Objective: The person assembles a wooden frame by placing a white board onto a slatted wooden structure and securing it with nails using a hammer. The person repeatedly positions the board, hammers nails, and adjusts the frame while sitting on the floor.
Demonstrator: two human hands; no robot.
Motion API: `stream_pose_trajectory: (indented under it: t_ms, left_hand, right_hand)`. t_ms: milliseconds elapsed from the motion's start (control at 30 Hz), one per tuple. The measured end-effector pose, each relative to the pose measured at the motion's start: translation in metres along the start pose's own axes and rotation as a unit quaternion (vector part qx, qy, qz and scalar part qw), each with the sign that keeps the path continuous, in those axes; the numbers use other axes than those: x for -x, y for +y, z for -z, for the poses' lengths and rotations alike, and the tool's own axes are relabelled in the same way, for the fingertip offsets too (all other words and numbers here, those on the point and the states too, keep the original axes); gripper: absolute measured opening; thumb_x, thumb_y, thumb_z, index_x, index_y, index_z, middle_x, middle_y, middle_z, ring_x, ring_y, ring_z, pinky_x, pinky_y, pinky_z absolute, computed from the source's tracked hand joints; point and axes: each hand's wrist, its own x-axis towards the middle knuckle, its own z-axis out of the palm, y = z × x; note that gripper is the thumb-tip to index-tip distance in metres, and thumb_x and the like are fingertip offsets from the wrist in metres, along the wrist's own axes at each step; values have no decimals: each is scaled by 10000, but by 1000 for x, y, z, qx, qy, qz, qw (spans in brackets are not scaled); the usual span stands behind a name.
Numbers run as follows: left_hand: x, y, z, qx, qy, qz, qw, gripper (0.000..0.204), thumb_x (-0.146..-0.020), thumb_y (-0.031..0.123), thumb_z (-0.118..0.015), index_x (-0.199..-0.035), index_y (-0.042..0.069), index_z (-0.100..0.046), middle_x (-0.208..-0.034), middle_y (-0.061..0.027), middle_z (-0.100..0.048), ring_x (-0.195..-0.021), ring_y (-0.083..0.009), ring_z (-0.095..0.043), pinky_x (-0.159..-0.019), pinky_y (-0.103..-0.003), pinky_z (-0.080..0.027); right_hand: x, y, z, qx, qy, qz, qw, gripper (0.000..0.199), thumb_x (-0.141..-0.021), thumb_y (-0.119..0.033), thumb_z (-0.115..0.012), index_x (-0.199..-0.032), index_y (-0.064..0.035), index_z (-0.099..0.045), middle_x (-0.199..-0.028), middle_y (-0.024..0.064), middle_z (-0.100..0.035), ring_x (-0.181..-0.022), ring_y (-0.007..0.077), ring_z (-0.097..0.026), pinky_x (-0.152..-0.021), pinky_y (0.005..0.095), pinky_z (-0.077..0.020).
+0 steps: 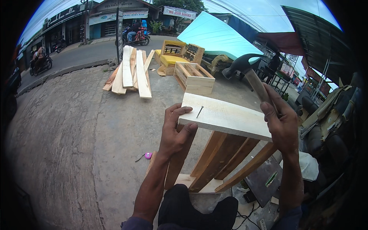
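Pale wood: the top board (pixel 226 117) lies across the slanted slats (pixel 218 161), with a nail (pixel 199 112) leaning near its left end. Your left hand (pixel 174 132) clamps that end; your right hand (pixel 281 122) grips the raised hammer (pixel 245 69). Judged mid-nailing; strike squarely, fingers clear.

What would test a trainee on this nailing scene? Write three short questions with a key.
1. True or false: the right hand holds a hammer raised above the pale board.
2. Which hand grips the board's end beside the nail?
3. The nail stands: A) driven flush, B) sticking up and leaning, C) lying loose on the ground.

Key: 1 true; 2 the left hand; 3 B.
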Motion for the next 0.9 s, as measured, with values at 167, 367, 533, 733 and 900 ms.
stream_pose_trajectory:
  t_ms: [167,367,533,733,900]
  left_hand:
    - [-2,-9,-7,-44,1,-29,999,534,-941,380,-758,-1351,85,-587,-1425,-172,-451,-1348,-309,-491,-1118,-420,-439]
    - [1,-8,-3,-4,6,-11,1000,555,-942,387,-756,-1373,85,-579,-1439,-170,-446,-1336,-308,-499,-1101,-406,-454]
    - [-2,-5,-4,-19,3,-29,999,563,-945,391,-754,-1385,86,-578,-1440,-172,-450,-1347,-311,-493,-1102,-408,-453]
    - [-1,7,-7,27,11,18,999,571,-943,391,-755,-1394,88,-576,-1443,-180,-450,-1354,-325,-486,-1138,-425,-416]
    - [3,-2,-6,-4,2,0,1000,646,-906,394,-790,-1430,97,-556,-1455,-185,-443,-1394,-336,-448,-1173,-437,-375]
  right_hand:
    - [17,5,-16,221,-118,158,955,540,-1011,-290,-679,-1497,-93,-548,-869,101,-757,-731,183,-684,-746,373,-566]
    - [-1,-2,-3,-88,51,-37,994,511,-1014,-251,-665,-1482,-77,-556,-1018,175,-781,-962,236,-745,-841,386,-560]
    - [11,6,-13,122,-125,123,977,493,-977,-251,-696,-1449,-141,-604,-1084,270,-737,-995,411,-733,-882,478,-555]
    - [13,8,-18,4,-16,40,999,555,-997,-256,-687,-1512,-121,-529,-1054,187,-774,-936,228,-743,-812,378,-572]
    - [6,-4,-4,26,-56,29,998,531,-988,-237,-679,-1491,-127,-551,-1061,271,-736,-978,381,-751,-838,427,-567]
